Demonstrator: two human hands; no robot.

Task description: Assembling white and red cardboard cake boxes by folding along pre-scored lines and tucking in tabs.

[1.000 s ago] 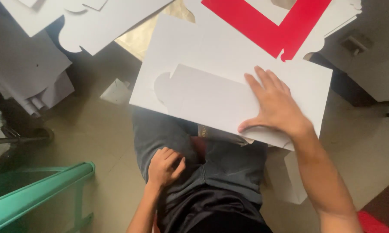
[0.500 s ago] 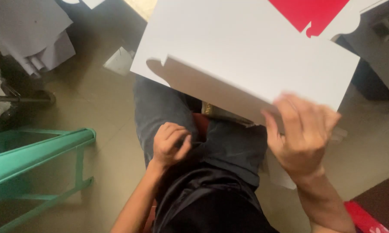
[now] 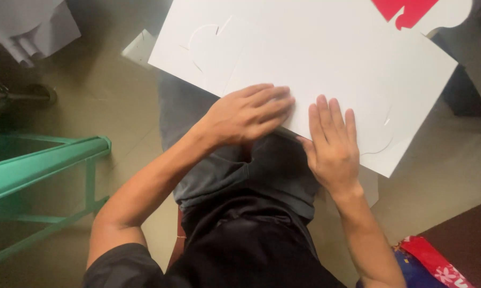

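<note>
Carrier: person's lap, grey trousers; white die-cut card sheets lie across it, overhanging on both sides. Beige tiled floor below: small white card scrap near the sheets' left corner, green metal frame standing at left.

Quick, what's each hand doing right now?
Left hand: open, flat on the white card.
Right hand: open, flat on the same card.
</note>
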